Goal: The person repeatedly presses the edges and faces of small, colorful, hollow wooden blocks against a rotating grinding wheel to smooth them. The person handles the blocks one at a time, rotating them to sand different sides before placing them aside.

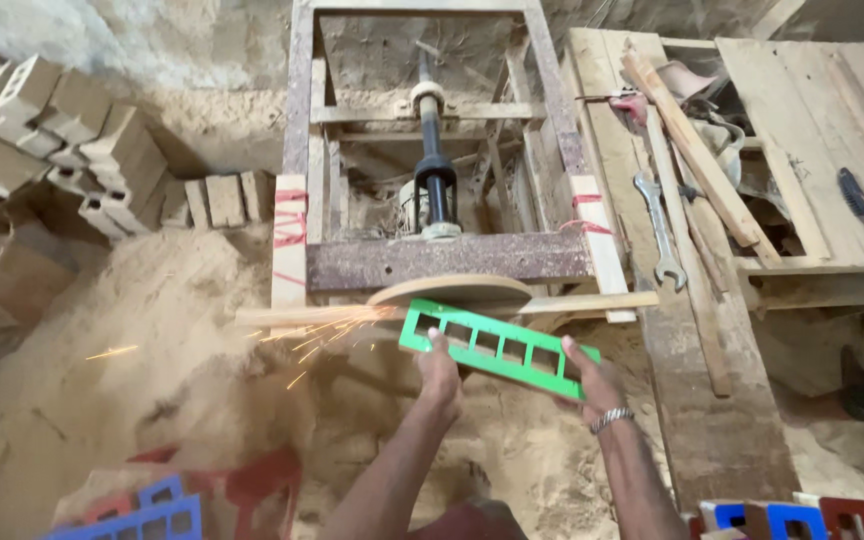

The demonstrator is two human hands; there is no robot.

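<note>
Both your hands grip the green frame, its upper left corner against the disc rim, sparks flying toward 9 o'clock. Your left hand clamps the near edge, your right hand the right end. Sawdust lies open at 9 o'clock; at 3 o'clock a plank crowds your right wrist, spanner at 1.

Looks like a rough little workshop — sawdust floor everywhere, a homemade grinding rig at 12 o'clock throwing sparks, wooden blocks stacked at 10, and a spanner on a plank bench around 2.
</note>
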